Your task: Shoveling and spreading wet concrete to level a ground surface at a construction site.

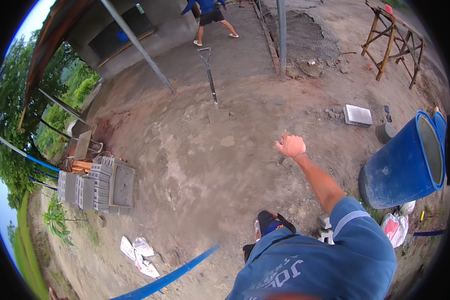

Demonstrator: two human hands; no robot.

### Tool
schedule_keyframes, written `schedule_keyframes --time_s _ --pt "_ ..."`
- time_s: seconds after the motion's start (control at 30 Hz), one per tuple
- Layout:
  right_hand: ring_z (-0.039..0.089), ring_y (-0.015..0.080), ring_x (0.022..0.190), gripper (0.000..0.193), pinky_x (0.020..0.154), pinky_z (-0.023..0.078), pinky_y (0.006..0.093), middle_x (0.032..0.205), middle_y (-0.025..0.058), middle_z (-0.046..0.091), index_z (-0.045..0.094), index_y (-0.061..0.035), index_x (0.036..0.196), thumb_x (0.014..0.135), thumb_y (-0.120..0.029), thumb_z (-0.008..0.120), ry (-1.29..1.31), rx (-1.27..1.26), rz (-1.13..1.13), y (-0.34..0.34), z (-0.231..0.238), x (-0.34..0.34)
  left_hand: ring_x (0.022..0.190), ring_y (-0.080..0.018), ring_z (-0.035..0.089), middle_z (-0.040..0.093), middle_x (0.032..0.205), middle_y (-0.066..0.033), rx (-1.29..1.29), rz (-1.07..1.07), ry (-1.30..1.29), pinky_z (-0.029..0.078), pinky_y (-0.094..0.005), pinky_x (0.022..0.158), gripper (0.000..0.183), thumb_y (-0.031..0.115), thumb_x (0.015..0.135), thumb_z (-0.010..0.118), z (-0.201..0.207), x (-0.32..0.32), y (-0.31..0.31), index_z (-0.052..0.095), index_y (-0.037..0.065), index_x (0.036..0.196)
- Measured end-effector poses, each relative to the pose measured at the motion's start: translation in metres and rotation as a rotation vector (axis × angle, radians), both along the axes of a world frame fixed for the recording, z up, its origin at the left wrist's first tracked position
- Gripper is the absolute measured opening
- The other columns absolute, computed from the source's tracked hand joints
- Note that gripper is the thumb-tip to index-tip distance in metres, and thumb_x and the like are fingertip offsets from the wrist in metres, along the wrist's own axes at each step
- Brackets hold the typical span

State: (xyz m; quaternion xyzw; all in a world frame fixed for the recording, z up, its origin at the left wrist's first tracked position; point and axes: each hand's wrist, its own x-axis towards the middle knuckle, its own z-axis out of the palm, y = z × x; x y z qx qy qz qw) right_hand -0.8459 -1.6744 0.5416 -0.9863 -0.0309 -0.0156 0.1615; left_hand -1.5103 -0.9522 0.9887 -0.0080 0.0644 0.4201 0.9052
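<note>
My right arm, in a blue short sleeve with a pale band, reaches forward over the bare ground. At its end my right hand [291,145] is closed, fingers curled in. Whatever it may grip is hidden. Beneath it lies grey-brown packed earth [227,175], streaked by motion. A shovel [210,75] with a D-shaped handle stands upright ahead, its blade at the ground. Below my blue shirt [315,265] part of a dark shoe or garment with orange trim [271,223] shows. My left hand cannot be made out.
Stacked hollow blocks [99,182] and a trough [122,185] stand left. A blue drum [402,165] and a pale block [358,115] lie right. A blue pole [172,272] rises near me; grey posts [282,40] stand ahead. Another person [210,15] is beyond; a wooden trestle [392,42] stands far right.
</note>
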Motion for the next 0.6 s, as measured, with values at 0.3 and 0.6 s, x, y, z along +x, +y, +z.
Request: schedule_keyframes --time_s 0.3,0.6 --pt "0.064 0.0326 0.072 0.034 0.068 0.051 0.0416 0.076 0.0127 0.066 0.064 -0.0094 0.083 0.073 -0.042 0.059 -0.022 0.026 0.002 -0.002 -0.001 0.005 0.136 -0.0187 0.015 0.020 0.147 -0.0064 -0.274 -0.116 -0.167 0.011 -0.0391 0.113 0.059 0.045 0.094 0.016 0.007 -0.033 0.028 0.020 0.010 0.141" --pt "0.064 0.0325 0.071 0.035 0.068 0.051 0.0420 0.075 0.0124 0.066 0.064 -0.0089 0.085 0.073 -0.041 0.059 -0.026 0.025 0.009 0.004 -0.003 0.010 0.136 -0.0184 0.014 0.019 0.147 -0.0060 -0.292 -0.093 -0.135 0.010 -0.0392 0.113 0.059 0.045 0.094 0.016 0.007 -0.038 0.023 0.020 0.011 0.142"
